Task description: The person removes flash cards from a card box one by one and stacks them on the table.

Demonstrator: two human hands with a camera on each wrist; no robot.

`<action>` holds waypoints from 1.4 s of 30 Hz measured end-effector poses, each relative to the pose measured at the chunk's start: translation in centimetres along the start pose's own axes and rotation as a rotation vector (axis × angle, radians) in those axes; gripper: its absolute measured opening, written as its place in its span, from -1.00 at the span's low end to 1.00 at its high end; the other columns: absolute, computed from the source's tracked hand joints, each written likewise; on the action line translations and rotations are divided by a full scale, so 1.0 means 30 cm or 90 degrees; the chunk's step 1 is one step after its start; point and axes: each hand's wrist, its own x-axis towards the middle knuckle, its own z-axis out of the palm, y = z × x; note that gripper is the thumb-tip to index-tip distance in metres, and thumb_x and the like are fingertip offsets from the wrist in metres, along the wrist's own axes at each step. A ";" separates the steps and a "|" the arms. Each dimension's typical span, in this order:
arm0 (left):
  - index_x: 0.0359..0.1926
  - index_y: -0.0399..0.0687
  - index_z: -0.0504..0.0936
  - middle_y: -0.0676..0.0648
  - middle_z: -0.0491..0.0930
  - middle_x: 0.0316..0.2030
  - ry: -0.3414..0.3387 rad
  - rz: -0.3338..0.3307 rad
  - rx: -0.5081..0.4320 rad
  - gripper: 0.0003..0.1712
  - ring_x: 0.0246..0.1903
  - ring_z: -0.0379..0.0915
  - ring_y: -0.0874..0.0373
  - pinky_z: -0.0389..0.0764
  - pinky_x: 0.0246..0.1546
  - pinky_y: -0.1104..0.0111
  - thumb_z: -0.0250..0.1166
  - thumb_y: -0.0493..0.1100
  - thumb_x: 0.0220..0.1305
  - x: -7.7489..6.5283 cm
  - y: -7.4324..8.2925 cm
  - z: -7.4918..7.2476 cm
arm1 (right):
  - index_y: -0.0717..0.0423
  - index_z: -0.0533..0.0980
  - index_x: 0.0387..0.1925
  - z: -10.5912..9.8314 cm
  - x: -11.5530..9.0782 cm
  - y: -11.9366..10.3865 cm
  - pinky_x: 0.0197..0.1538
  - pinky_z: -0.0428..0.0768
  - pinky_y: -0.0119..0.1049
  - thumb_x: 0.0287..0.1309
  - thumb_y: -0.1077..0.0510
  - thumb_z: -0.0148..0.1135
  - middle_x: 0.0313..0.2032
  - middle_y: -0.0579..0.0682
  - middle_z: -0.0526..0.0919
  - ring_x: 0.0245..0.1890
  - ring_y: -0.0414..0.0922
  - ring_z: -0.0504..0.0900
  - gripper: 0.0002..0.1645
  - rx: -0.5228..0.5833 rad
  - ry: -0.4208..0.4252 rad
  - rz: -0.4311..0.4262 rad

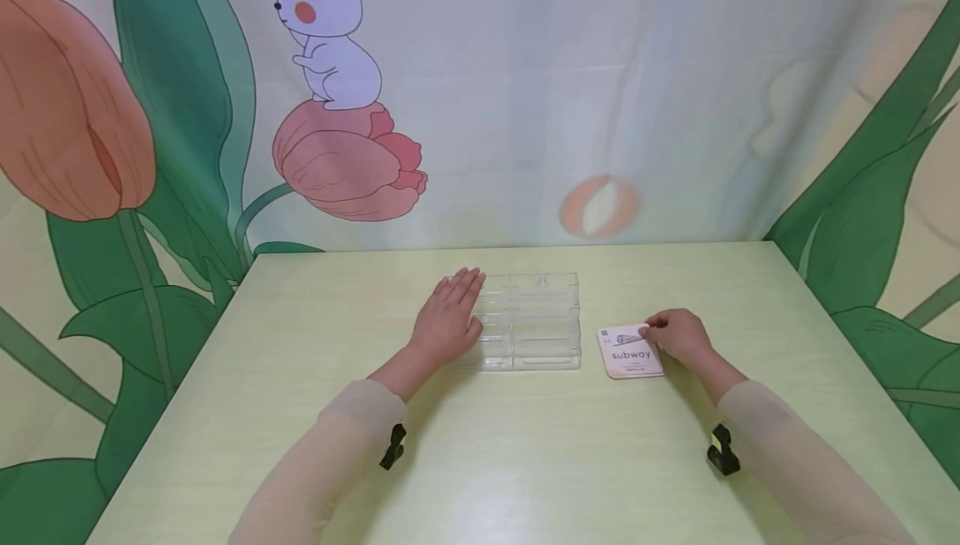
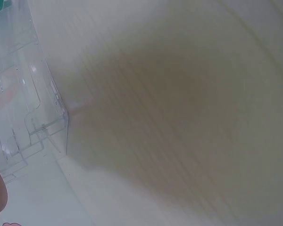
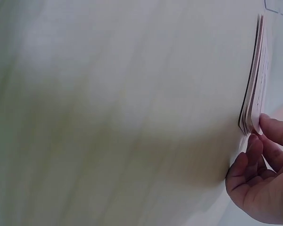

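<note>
A clear plastic rack (image 1: 546,324) with stepped rows lies mid-table. My left hand (image 1: 446,320) rests on its left side, fingers straight and pointing away from me; the left wrist view has the rack's corner (image 2: 52,113) and only a bit of the hand. To the right of the rack is a small stack of square cards (image 1: 622,366); the top one reads "subway" beneath a train picture. With thumb and fingertips my right hand (image 1: 681,337) pinches the top card's right edge. Seen side-on in the right wrist view, the card stack (image 3: 254,80) shows several layers.
The pale wooden table (image 1: 540,462) reaches back to a printed curtain (image 1: 487,95) with tulips and a rabbit. Each sleeve carries a small black wrist mount, one on the left (image 1: 393,447) and one on the right (image 1: 723,450).
</note>
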 end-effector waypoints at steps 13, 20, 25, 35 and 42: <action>0.59 -0.23 0.11 -0.18 0.14 0.60 0.001 0.001 0.009 -0.24 0.62 0.02 -0.08 0.08 0.66 0.08 0.06 -0.10 0.47 -0.002 0.003 0.001 | 0.44 0.59 -0.01 0.008 0.002 0.006 0.00 0.58 -0.05 0.35 0.20 0.25 -0.05 0.36 0.67 -0.14 0.12 0.54 -0.66 -0.032 0.018 -0.036; 0.58 -0.24 0.12 -0.18 0.15 0.60 0.003 0.006 0.012 -0.24 0.61 0.03 -0.09 0.09 0.65 0.07 0.07 -0.10 0.47 -0.002 0.007 -0.002 | 0.43 0.61 -0.07 0.008 -0.003 0.010 -0.02 0.58 -0.06 0.33 0.20 0.27 -0.11 0.33 0.69 -0.17 0.10 0.56 -0.68 -0.041 0.025 -0.036; 0.59 -0.24 0.11 -0.19 0.14 0.60 0.000 0.007 0.010 -0.24 0.62 0.02 -0.09 0.09 0.65 0.07 0.06 -0.10 0.47 0.002 0.009 -0.010 | 0.42 0.61 -0.09 0.002 -0.003 0.012 0.00 0.57 -0.04 0.32 0.17 0.28 -0.12 0.32 0.70 -0.17 0.10 0.56 -0.67 -0.047 0.030 -0.027; 0.58 -0.25 0.13 -0.20 0.16 0.59 -0.003 0.015 -0.002 -0.25 0.61 0.04 -0.11 0.10 0.65 0.07 0.06 -0.12 0.46 0.001 0.006 -0.008 | 0.42 0.60 -0.06 -0.003 -0.013 0.014 -0.10 0.55 -0.18 0.35 0.14 0.26 -0.10 0.31 0.67 -0.18 0.07 0.53 -0.64 -0.042 0.017 -0.009; 0.57 -0.24 0.16 -0.20 0.19 0.58 0.001 0.014 0.005 -0.30 0.60 0.06 -0.10 0.12 0.64 0.06 0.04 -0.17 0.49 -0.001 -0.003 -0.009 | 0.42 0.56 0.06 -0.054 -0.037 0.013 -0.16 0.52 -0.25 0.47 0.08 0.09 -0.06 0.32 0.68 -0.14 0.07 0.57 -0.56 0.003 0.009 -0.025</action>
